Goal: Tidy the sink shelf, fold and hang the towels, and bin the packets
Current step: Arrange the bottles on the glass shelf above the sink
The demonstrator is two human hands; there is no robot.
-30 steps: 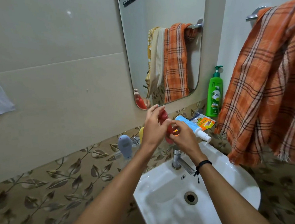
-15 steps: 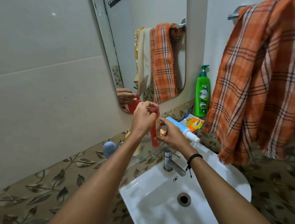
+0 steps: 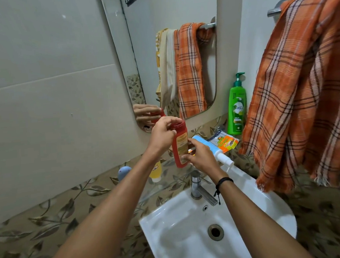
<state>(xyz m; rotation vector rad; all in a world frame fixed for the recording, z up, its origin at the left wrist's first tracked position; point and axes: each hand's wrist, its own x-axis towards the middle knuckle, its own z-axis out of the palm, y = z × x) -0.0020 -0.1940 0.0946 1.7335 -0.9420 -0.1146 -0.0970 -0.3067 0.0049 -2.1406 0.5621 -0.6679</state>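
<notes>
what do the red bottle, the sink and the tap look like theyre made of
Red bottle: looks like glossy opaque plastic with a paper-like label. Sink: glazed white ceramic by its shiny highlights, though it could be another glossy material. Tap: bright silvery metal, probably chrome-plated.

Shelf crowded, basin open.
You have free room over the sink (image 3: 172, 226); ahead, the tap (image 3: 196, 185), a lying white pump bottle (image 3: 211, 148) and packets (image 3: 225, 141) block the shelf, and the towel (image 3: 304, 89) hangs close on your right.
</notes>
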